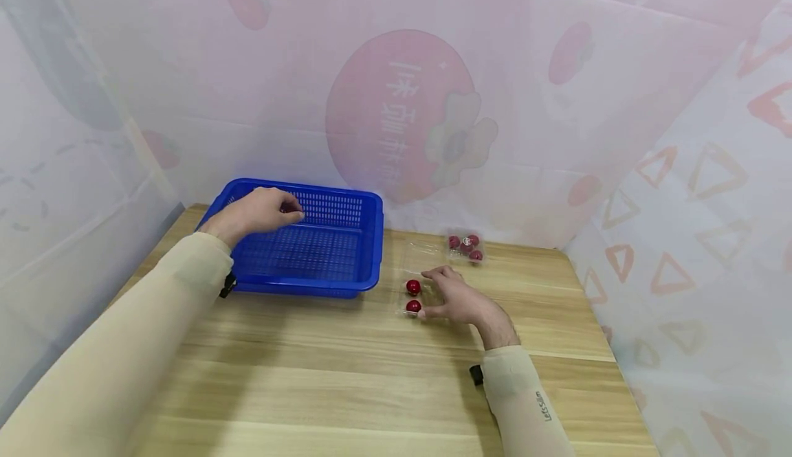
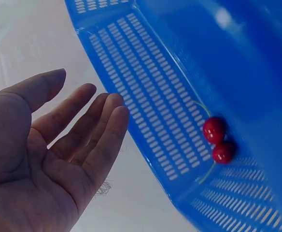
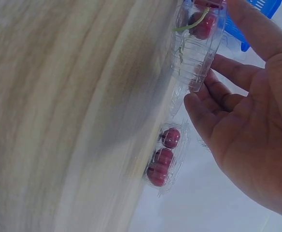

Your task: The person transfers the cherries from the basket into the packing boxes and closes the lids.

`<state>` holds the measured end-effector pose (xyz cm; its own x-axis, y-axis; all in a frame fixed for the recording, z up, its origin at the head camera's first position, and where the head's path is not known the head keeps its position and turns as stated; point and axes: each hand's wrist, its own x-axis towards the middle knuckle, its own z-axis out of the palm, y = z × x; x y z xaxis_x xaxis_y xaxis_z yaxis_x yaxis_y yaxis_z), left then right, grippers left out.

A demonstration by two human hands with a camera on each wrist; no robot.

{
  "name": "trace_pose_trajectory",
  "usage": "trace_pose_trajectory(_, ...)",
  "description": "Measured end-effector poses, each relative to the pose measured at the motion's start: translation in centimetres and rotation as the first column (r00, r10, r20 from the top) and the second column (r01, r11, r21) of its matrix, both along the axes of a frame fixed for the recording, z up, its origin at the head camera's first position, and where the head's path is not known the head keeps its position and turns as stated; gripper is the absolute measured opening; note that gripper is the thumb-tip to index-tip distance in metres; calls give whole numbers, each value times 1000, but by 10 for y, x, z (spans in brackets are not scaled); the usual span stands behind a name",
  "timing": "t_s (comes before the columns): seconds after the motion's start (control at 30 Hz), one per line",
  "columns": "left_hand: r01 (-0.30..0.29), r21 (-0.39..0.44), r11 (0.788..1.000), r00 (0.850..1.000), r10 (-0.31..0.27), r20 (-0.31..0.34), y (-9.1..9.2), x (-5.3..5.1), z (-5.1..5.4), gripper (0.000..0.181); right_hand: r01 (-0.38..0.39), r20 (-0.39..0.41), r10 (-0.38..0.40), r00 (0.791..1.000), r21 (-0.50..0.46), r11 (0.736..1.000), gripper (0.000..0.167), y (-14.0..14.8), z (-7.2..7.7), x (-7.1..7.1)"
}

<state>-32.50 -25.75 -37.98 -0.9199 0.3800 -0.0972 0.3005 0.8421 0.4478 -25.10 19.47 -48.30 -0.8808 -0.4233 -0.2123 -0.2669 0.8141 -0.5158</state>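
My left hand (image 1: 262,209) hovers over the blue plastic basket (image 1: 375,244), with nothing in its loosely bent fingers in the left wrist view. Inside the basket lie two red cherries (image 2: 215,130) with green stems, side by side near a corner. On the table to the basket's right, my right hand (image 1: 458,299) holds an open clear plastic box (image 3: 196,58) by its side, thumb at the near end and fingers at the far end. Two cherries (image 1: 413,287) show in that box; its clear lid (image 1: 423,256) is folded back toward the wall.
Behind the right hand, a second clear box (image 1: 467,245) with several cherries stands near the table's back edge. The wooden table (image 1: 346,374) ends at a printed fabric wall (image 1: 278,99), with more fabric at both sides.
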Motion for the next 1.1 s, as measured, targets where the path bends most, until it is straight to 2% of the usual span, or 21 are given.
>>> trace_pose_trajectory(0.3, -1, -80, 997, 994, 10, 112, -8, -21, 4, 47, -3, 5, 3, 1000, 4, 1000, 91, 1, 0, 2)
trace_pose_trajectory(0.53, -29, -150, 988, 982, 56, 178, -12, -42, -2, 58, 1, 9, -1, 1000, 11, 1000, 91, 2, 1, 3)
trace_pose_trajectory(0.63, -25, -160, 987, 970, 63, 234, -15, -50, -6, 64, 4, 15, -5, 1000, 7, 1000, 91, 2, 2, 4)
trace_pose_trajectory(0.8, -51, -123, 991, 931, 91, 353, -21, -59, -13, 71, 10, 18, -10, 1000, 5, 1000, 92, 2, 3, 5)
trace_pose_trajectory(0.87, -67, -135, 989, 924, 113, 365, -23, -62, -16, 73, 9, 17, -10, 1000, 6, 1000, 92, 2, 2, 5)
trace_pose_trajectory(1.1, -87, -240, 967, 930, 165, 329, -27, -70, -23, 75, 10, 20, -10, 1000, 8, 1000, 91, 1, 4, 6)
